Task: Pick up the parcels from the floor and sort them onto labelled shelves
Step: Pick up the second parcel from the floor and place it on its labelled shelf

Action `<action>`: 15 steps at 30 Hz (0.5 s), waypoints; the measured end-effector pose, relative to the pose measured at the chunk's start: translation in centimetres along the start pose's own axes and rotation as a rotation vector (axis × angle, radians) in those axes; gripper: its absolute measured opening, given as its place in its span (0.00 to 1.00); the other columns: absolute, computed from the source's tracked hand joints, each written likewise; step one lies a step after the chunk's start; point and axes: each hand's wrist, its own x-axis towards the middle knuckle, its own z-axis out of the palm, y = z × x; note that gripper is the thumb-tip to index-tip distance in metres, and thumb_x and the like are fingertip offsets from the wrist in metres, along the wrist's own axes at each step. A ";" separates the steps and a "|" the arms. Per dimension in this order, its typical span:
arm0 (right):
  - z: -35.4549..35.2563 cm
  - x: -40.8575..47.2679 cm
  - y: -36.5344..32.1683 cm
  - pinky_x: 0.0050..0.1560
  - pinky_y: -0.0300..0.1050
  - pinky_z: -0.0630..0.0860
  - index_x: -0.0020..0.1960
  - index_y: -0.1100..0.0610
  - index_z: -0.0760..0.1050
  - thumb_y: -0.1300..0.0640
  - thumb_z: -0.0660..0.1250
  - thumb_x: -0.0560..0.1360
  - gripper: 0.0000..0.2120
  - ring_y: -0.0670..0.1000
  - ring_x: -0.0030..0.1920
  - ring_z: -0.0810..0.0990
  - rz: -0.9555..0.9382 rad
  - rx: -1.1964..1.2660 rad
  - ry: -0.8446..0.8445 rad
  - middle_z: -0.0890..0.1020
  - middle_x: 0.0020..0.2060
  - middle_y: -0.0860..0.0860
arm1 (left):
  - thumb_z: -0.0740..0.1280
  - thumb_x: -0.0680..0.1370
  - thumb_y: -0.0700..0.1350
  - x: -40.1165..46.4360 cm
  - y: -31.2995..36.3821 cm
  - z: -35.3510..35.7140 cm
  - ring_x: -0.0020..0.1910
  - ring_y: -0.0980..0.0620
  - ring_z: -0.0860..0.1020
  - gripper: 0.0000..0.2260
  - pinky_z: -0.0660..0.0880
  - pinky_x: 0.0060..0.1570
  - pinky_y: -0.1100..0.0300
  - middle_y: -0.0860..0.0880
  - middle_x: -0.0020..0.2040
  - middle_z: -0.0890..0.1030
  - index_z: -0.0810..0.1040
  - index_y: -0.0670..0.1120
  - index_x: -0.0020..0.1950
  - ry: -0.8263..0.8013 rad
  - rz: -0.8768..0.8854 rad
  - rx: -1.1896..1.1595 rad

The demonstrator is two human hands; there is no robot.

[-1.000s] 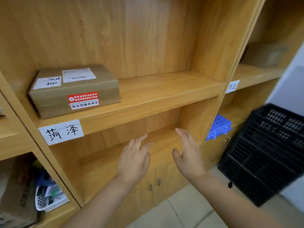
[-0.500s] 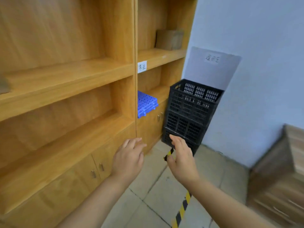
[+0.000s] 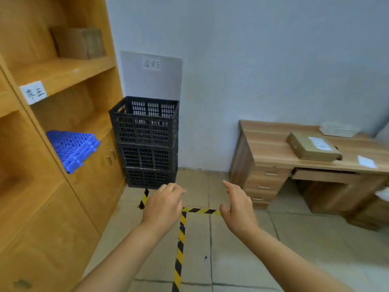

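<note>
My left hand and my right hand hover empty over the tiled floor, fingers loosely apart, palms facing each other. The wooden shelf unit fills the left side, with a white handwritten label on one shelf edge. A brown cardboard parcel sits on that upper shelf. Another brown parcel with a white sticker lies on the wooden desk at the right. No parcel shows on the floor in this view.
A stack of black plastic crates stands against the wall beside the shelf unit. A blue plastic grid panel sticks out of a lower shelf. Yellow-black tape marks lines on the floor. A white paper lies on the desk.
The view has swung right, away from the shelf holding the labelled box, toward the crates, desk and floor. Both hands stayed empty in front of me.
</note>
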 end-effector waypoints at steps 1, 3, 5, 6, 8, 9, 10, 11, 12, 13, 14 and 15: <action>-0.4 -0.3 0.7 0.69 0.47 0.61 0.72 0.53 0.59 0.59 0.64 0.73 0.30 0.51 0.67 0.68 0.043 -0.006 0.019 0.70 0.66 0.50 | 0.66 0.74 0.39 0.8 0.4 0.6 0.53 0.51 0.77 0.13 0.66 0.34 0.64 0.53 0.53 0.80 0.79 0.49 0.56 -0.013 0.033 -0.012; -1.1 -0.9 2.0 0.70 0.46 0.60 0.72 0.52 0.60 0.59 0.64 0.74 0.29 0.51 0.67 0.67 0.121 -0.012 0.056 0.70 0.66 0.49 | 0.62 0.76 0.40 2.3 1.2 1.8 0.56 0.51 0.75 0.14 0.70 0.39 0.62 0.53 0.57 0.78 0.77 0.49 0.60 -0.036 0.093 -0.049; -1.7 -1.6 3.2 0.68 0.44 0.59 0.72 0.52 0.60 0.60 0.63 0.74 0.28 0.51 0.68 0.66 0.195 -0.033 0.079 0.70 0.66 0.49 | 0.61 0.77 0.42 3.8 2.1 3.0 0.58 0.52 0.73 0.14 0.75 0.44 0.58 0.54 0.58 0.77 0.76 0.50 0.62 -0.090 0.129 -0.099; -1.9 -2.1 3.9 0.68 0.43 0.59 0.72 0.51 0.61 0.60 0.63 0.74 0.28 0.51 0.67 0.67 0.232 -0.048 0.091 0.71 0.66 0.49 | 0.60 0.77 0.43 4.4 2.6 3.8 0.58 0.53 0.73 0.14 0.76 0.46 0.55 0.54 0.59 0.76 0.75 0.51 0.62 -0.130 0.147 -0.114; -2.3 -3.3 5.3 0.67 0.43 0.60 0.71 0.51 0.62 0.60 0.63 0.73 0.28 0.51 0.67 0.68 0.316 -0.063 0.115 0.71 0.65 0.49 | 0.59 0.78 0.44 5.5 4.1 5.4 0.58 0.52 0.73 0.15 0.76 0.48 0.53 0.54 0.59 0.76 0.74 0.52 0.63 -0.221 0.196 -0.134; -2.6 -4.1 6.1 0.67 0.44 0.61 0.71 0.51 0.62 0.60 0.64 0.73 0.28 0.51 0.67 0.68 0.360 -0.063 0.129 0.72 0.65 0.49 | 0.59 0.78 0.45 5.9 5.1 6.2 0.58 0.52 0.74 0.14 0.76 0.49 0.53 0.53 0.59 0.76 0.73 0.52 0.63 -0.266 0.227 -0.143; -2.8 -5.0 6.9 0.68 0.44 0.61 0.71 0.52 0.63 0.60 0.64 0.73 0.28 0.51 0.67 0.68 0.402 -0.066 0.142 0.72 0.65 0.50 | 0.60 0.78 0.46 6.2 6.2 7.1 0.59 0.51 0.74 0.14 0.75 0.49 0.53 0.53 0.59 0.76 0.73 0.53 0.63 -0.303 0.259 -0.155; -3.2 -6.0 7.7 0.68 0.45 0.62 0.71 0.53 0.63 0.59 0.64 0.73 0.27 0.51 0.67 0.68 0.445 -0.070 0.154 0.71 0.66 0.50 | 0.60 0.77 0.46 6.4 7.5 8.0 0.59 0.50 0.74 0.14 0.75 0.49 0.54 0.52 0.59 0.76 0.73 0.53 0.63 -0.330 0.292 -0.168; -3.7 -7.1 8.5 0.68 0.45 0.63 0.71 0.53 0.63 0.59 0.63 0.73 0.27 0.51 0.67 0.68 0.490 -0.074 0.165 0.71 0.66 0.51 | 0.61 0.77 0.46 6.4 8.9 8.8 0.60 0.50 0.73 0.15 0.74 0.49 0.55 0.52 0.59 0.77 0.74 0.53 0.63 -0.349 0.328 -0.182; -4.2 -8.2 9.4 0.68 0.46 0.64 0.71 0.53 0.63 0.59 0.63 0.73 0.27 0.51 0.67 0.68 0.536 -0.076 0.180 0.71 0.66 0.51 | 0.61 0.77 0.47 6.4 10.3 9.7 0.60 0.49 0.73 0.15 0.73 0.50 0.55 0.52 0.59 0.77 0.74 0.53 0.63 -0.367 0.366 -0.198; -4.8 -9.4 10.2 0.68 0.46 0.65 0.70 0.53 0.64 0.59 0.63 0.73 0.26 0.51 0.67 0.68 0.580 -0.076 0.199 0.71 0.66 0.50 | 0.62 0.77 0.47 6.2 11.9 10.4 0.60 0.49 0.74 0.15 0.73 0.50 0.55 0.52 0.59 0.77 0.74 0.52 0.63 -0.391 0.407 -0.214; -5.4 -10.6 11.1 0.68 0.45 0.65 0.70 0.53 0.64 0.60 0.63 0.73 0.26 0.50 0.67 0.68 0.624 -0.072 0.219 0.71 0.66 0.50 | 0.62 0.76 0.47 6.0 13.5 11.2 0.61 0.49 0.74 0.15 0.73 0.50 0.54 0.51 0.59 0.77 0.74 0.52 0.64 -0.420 0.450 -0.232</action>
